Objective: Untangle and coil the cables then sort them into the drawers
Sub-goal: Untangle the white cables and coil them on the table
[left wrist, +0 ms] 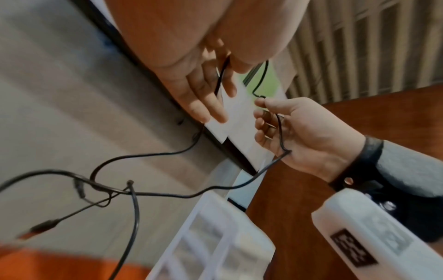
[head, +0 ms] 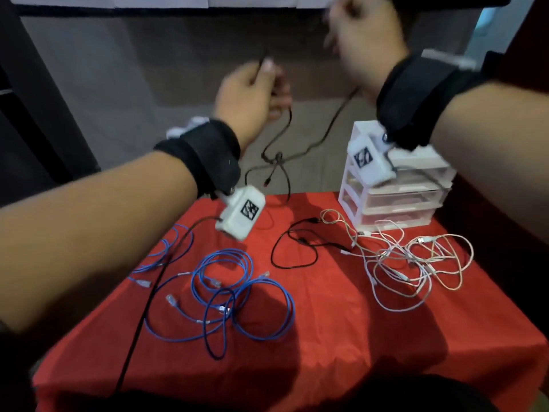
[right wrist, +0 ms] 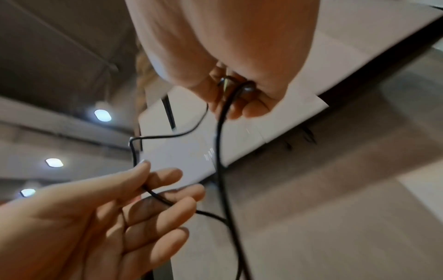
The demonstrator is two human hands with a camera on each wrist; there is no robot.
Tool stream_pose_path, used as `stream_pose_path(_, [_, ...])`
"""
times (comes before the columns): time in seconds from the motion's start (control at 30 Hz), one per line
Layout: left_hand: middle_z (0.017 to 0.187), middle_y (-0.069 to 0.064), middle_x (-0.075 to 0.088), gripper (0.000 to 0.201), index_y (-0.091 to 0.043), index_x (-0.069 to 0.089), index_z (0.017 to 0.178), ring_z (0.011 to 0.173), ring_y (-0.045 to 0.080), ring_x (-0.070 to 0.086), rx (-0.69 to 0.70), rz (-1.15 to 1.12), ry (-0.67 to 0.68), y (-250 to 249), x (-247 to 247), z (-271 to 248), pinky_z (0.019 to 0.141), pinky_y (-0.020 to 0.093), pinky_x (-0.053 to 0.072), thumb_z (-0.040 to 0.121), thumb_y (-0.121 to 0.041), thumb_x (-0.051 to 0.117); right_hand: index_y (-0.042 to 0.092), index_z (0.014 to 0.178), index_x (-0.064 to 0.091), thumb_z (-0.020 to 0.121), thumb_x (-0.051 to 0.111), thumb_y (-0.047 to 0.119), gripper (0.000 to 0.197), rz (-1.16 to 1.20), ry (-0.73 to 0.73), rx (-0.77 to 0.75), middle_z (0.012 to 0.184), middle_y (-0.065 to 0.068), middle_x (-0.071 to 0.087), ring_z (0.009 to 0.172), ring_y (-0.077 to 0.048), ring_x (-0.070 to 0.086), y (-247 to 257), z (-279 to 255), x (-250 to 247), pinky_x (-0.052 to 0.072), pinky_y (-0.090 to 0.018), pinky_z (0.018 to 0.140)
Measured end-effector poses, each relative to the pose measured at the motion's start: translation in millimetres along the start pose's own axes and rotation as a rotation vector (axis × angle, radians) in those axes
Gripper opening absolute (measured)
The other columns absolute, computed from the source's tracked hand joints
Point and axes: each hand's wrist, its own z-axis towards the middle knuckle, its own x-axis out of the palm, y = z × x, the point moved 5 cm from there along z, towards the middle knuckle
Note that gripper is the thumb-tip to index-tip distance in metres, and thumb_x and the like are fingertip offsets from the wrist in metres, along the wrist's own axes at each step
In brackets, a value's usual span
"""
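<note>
Though blur hides the fingertips, both hands, left hand and right hand, pinch the black cable.

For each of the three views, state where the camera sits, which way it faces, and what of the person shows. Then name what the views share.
Head: on the head, facing forward and down at the red table, drawers and loose cables; both forearms, left hand and right hand show.
Left wrist: along the left hand, facing the right hand and the drawers.
Right wrist: along the right hand, facing the left hand and the ceiling.
Shared: all three show both hands holding the black cable.
</note>
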Motion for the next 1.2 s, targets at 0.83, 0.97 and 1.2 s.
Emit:
stream_pose_path(0.83, [0.084, -0.015, 0.072, 0.017, -0.032, 0.07, 0.097, 0.074, 0.0, 0.064, -0.486, 1.048, 0.743, 156.7, -178.0, -179.4, 0.078, 0.025, 0.054, 0.092, -0.046, 0.062, 0.022, 0.089, 0.073, 0.091, 0.072, 0.036, 0.015, -0.469, 1.079, 0.12, 0.077, 0.008, 0.069, 0.068, -0.006, 0.062, -88.9, -223.0, 115.5, 0.05, -0.024, 0.067])
stream_pose_path(0.97, [0.083, -0.012, 0.069, 0.022, -0.033, 0.071, 0.104, 0.07, 0.0, 0.058, -0.449, 1.085, 1.008, 155.3, -162.2, -225.0, 0.075, 0.028, 0.053, 0.086, -0.046, 0.072, 0.023, 0.094, 0.066, 0.076, 0.082, 0.052, 0.038, -0.508, 1.48, 0.106, 0.088, -0.001, 0.069, 0.078, -0.021, 0.062, -96.1, -310.4, 135.2, 0.05, -0.034, 0.072])
stream_pose_path(1.2, [0.089, -0.017, 0.054, 0.041, -0.045, 0.057, 0.112, 0.086, 0.01, 0.055, -0.249, 1.139, 0.879, 171.1, -169.6, -245.5, 0.078, 0.019, 0.038, 0.079, -0.029, 0.076, 0.02, 0.094, 0.067, 0.083, 0.079, 0.025, 0.017, -0.557, 1.557, 0.035, 0.072, 0.009, 0.057, 0.066, -0.008, 0.05, -85.0, -334.6, 138.5, 0.037, -0.021, 0.059])
